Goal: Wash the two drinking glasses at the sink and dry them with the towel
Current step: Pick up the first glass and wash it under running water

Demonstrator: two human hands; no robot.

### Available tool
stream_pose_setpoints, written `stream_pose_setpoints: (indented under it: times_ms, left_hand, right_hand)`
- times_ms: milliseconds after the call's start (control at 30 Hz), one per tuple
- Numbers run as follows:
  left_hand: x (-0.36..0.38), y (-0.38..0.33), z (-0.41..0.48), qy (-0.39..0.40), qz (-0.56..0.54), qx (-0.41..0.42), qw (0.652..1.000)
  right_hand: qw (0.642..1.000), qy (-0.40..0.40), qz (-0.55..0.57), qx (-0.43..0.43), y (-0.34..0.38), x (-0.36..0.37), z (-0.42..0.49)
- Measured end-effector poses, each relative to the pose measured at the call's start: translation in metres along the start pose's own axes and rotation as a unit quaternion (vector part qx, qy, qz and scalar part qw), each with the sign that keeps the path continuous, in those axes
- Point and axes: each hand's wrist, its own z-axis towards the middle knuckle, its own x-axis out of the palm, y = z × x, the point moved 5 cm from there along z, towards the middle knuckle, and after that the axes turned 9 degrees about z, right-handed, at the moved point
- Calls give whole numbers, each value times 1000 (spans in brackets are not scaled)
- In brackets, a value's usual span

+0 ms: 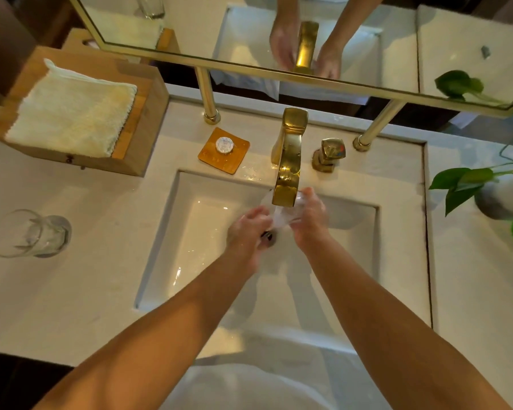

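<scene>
Under the gold tap [288, 173], mid-frame, both hands are wrapped round one drinking glass [282, 216] over the sink [190, 232]. The left hand [249, 229] is curled on its near end, and the right hand [308, 220] is closed round the end by the tap. It's blurry, so I can't tell which end is the rim. The second glass [31, 233] sits on the counter [101, 291] at far left, towel [71, 113] upper left. My worry: wet glass, wet fingers, metal tap right above. One slip or bump and it chips or drops into the sink.
</scene>
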Motion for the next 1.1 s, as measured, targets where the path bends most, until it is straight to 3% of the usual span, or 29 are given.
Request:
stream_pose_setpoints:
  times_ms: [67,167,300,400,467,500,533,567,633,667,700,733,800,833,900,967,1067,1100]
  left_hand:
    - [-3,10,6,45,-165,-140,975]
    - [-1,10,16,84,-50,-149,984]
    - [9,4,29,95,65,-78,990]
    - [8,-1,32,50,44,-2,998]
    - [6,-7,28,6,141,80,987]
    - [6,-11,21,5,227,128,965]
    - [7,-16,13,6,334,192,923]
    - [10,-21,4,4,473,288,833]
    - [20,-21,-12,17,669,494,556]
    - [21,-17,-15,51,700,556,444]
    - [17,-10,-10,87,725,574,371]
    - [13,-7,-4,104,740,576,330]
    - [9,-8,5,90,755,537,365]
    - [12,-13,2,51,735,522,430]
    - [20,-17,-2,-18,687,419,594]
    - [22,-14,3,-38,583,336,739]
    - [17,-15,11,23,274,175,945]
    - [19,-14,11,53,155,124,979]
  right_hand:
    - [996,-9,-77,-51,8,-3,-8]
    - [966,52,-209,-143,13,1,-20]
    - [913,149,-303,-229,7,14,-32]
    - [939,178,-254,-148,-6,14,-29]
    - [962,171,-211,-15,-17,11,-22]
    - [966,164,-194,50,-22,8,-20]
    - [965,155,-183,110,-24,6,-20]
    - [960,150,-168,164,-25,5,-21]
    - [951,140,-145,236,-28,2,-20]
    - [950,127,-137,250,-29,1,-18]
    - [951,111,-124,259,-30,2,-18]
    - [955,94,-109,258,-30,3,-17]
    - [966,72,-66,240,-33,10,-16]
    - [970,71,-32,232,-35,14,-16]
    - [975,65,48,207,-38,23,-19]
    - [975,80,96,182,-38,25,-18]
    - [988,91,40,114,-30,20,-12]
    - [990,98,12,95,-29,18,-9]
